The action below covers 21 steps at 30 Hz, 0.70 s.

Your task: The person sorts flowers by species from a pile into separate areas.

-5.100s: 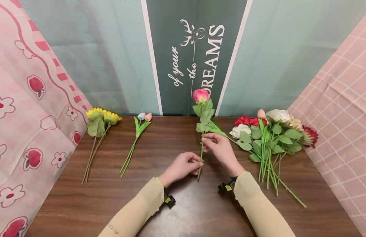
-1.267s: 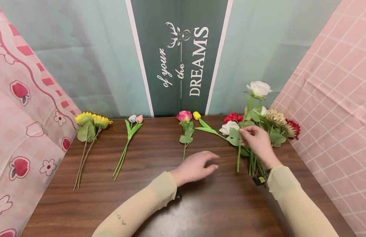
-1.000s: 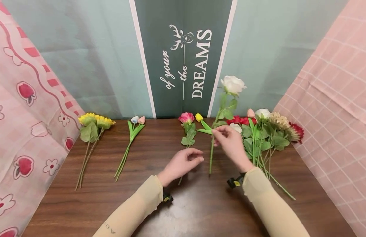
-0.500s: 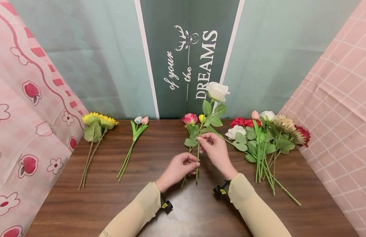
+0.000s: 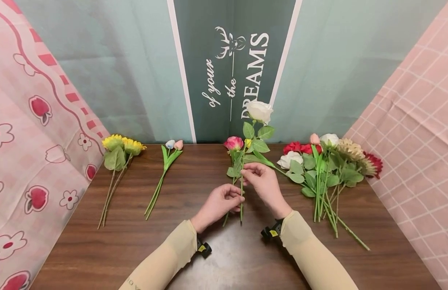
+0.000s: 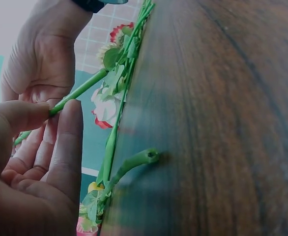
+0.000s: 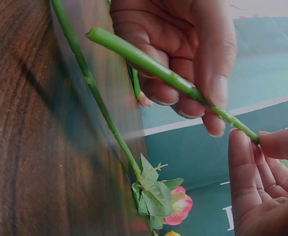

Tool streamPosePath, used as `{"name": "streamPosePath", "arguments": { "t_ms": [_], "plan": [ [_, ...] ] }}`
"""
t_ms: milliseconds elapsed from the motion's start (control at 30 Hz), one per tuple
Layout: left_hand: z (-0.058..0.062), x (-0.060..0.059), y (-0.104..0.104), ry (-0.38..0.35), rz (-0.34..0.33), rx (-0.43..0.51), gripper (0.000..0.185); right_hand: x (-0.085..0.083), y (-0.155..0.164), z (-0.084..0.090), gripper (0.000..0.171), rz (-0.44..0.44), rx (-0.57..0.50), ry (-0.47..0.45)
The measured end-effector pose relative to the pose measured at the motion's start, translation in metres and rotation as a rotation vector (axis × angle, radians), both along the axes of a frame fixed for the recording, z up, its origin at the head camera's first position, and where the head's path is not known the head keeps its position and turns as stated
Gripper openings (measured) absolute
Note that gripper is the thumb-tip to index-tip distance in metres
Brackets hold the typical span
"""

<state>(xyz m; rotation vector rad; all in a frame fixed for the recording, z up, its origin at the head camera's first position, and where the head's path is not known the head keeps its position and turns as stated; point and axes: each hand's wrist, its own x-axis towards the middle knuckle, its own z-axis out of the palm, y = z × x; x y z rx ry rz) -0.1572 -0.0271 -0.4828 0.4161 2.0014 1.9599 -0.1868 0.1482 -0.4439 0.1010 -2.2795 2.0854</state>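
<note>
Above the middle of the table I hold a long-stemmed white rose (image 5: pixel 259 111) upright, bloom toward the back wall. My left hand (image 5: pixel 218 203) pinches the lower stem (image 7: pixel 134 56) between thumb and fingers. Higher up, just under the leaves, my right hand (image 5: pixel 264 183) pinches the same stem. The cut end of that stem points free of the table in the right wrist view. Behind it lies a pink rose (image 5: pixel 233 143) on the table, its stem partly hidden by my left hand. A yellow tulip (image 5: pixel 248 143) lies beside it, mostly covered by the white rose's leaves.
To the right lies a pile of mixed flowers, with a white rose (image 5: pixel 291 160), red blooms (image 5: pixel 300 148) and beige blooms (image 5: pixel 351 149). Two sunflowers (image 5: pixel 123 145) lie at the far left, two tulips (image 5: pixel 174 144) nearer the middle. Fabric walls enclose the table's (image 5: pixel 195 257) back and sides.
The pink rose, held earlier, now lies on the table. My right hand has brought a white rose from the right pile to the middle, and my left hand has taken its lower stem.
</note>
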Motion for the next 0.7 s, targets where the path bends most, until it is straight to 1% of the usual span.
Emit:
{"name": "streamPosePath", "arguments": {
  "t_ms": [133, 233, 300, 400, 500, 600, 700],
  "plan": [
    [0.001, 0.000, -0.002, -0.002, 0.023, 0.005, 0.020, 0.000, -0.003, -0.003, 0.030, 0.034, 0.013, 0.001],
    [0.001, -0.001, -0.008, -0.009, 0.031, -0.012, 0.019, 0.001, -0.004, -0.005, 0.030, 0.076, 0.053, 0.004],
    [-0.001, -0.002, -0.015, -0.017, 0.041, -0.036, 0.019, 0.002, -0.002, -0.006, 0.030, 0.100, 0.115, 0.015],
    [-0.003, -0.005, -0.030, -0.044, 0.073, -0.073, 0.019, 0.005, 0.007, -0.004, 0.032, 0.115, 0.259, 0.040],
    [-0.005, -0.007, -0.046, -0.080, 0.105, -0.094, 0.019, 0.007, 0.020, -0.003, 0.032, 0.107, 0.378, 0.057],
    [-0.006, -0.007, -0.056, -0.126, 0.118, -0.115, 0.021, 0.008, 0.031, -0.003, 0.030, 0.099, 0.431, 0.068],
    [-0.009, -0.007, -0.062, -0.172, 0.114, -0.137, 0.027, 0.010, 0.039, -0.005, 0.027, 0.089, 0.458, 0.072]
  ]
}}
